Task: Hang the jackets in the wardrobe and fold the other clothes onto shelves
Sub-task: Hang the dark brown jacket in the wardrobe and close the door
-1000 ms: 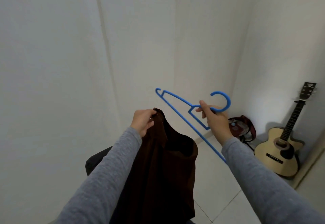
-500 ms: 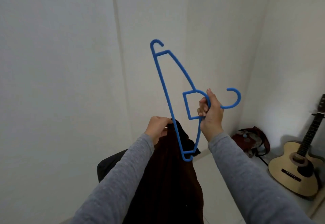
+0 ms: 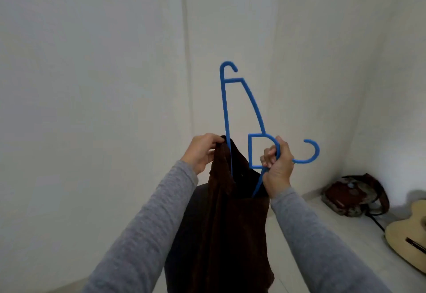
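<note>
Swinging the blue plastic hanger [image 3: 250,151] up has changed everything in the last second: it lay nearly flat, one arm reaching toward 10 o'clock and clear of the cloth, and now it stands on end, one arm tip at 12 o'clock, its hook sticking out to 3 o'clock, and the lower arm gone down at 6 o'clock into the opening of the brown jacket [image 3: 230,223]. My right hand [image 3: 277,166] is wrapped around the hanger's neck where the D-shaped loop meets the hook, fingers curled through the loop. My left hand [image 3: 202,152] pinches the jacket's top edge at about 9 o'clock from the hanger, bunching the cloth and holding the opening wide, and the hanger's straight bar passes just beside those fingers. The jacket hangs below both hands in the middle of my view, off the floor [image 3: 322,223]. I judge that one shoulder is being threaded: the lower arm is inside, the upper arm is bare, so next the hanger has to tip back level while the other shoulder gets pulled over. The cloth could slip off the buried arm as I turn it. No rail or shelf shows, only white wall [image 3: 92,85], with a bag [image 3: 355,197] and an acoustic guitar [image 3: 408,242] at 4 o'clock.
</note>
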The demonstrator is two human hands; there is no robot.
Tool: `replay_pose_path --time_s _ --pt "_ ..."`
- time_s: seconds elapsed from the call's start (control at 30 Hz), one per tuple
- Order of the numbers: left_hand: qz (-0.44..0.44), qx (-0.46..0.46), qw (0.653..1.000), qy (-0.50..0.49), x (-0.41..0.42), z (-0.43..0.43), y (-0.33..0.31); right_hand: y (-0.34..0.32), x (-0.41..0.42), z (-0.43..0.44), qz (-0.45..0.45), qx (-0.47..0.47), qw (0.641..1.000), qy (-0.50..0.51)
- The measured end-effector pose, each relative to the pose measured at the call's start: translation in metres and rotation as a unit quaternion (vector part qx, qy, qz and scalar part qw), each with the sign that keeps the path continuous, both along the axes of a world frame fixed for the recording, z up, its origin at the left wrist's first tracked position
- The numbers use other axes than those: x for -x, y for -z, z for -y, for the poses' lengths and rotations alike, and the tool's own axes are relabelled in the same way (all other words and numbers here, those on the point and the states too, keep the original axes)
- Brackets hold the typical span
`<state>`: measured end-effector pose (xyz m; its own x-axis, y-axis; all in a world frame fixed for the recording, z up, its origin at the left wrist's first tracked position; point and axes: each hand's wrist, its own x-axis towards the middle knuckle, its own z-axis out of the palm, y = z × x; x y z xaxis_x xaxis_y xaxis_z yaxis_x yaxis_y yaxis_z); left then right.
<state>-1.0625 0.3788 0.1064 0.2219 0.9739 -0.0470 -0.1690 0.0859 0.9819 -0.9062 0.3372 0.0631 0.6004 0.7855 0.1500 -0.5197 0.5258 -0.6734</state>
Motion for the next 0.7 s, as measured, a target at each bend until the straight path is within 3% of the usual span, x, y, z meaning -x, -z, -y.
replay_pose_path --time_s 0.1,0.17,0.33,0.57,0.7 --pt "0.047 -0.016 0.997 -0.056 0.023 -0.003 -0.02 0.039 -0.001 0.004 0.072 0.067 0.995 0.003" --pt "0.018 -0.038 0.992 -0.116 0.043 -0.014 -0.021 0.055 -0.004 0.007 0.167 0.108 0.98 -0.01" --pt "-0.207 -0.062 0.948 -0.235 0.083 -0.029 0.015 0.052 -0.004 0.009 0.365 0.15 0.918 -0.034" --pt "-0.362 -0.105 0.907 -0.187 0.098 -0.023 0.032 0.075 -0.004 0.013 0.496 0.188 0.846 -0.064" --pt "-0.411 -0.149 0.898 -0.06 0.081 -0.009 0.012 0.077 -0.008 0.011 0.599 0.255 0.75 -0.117"
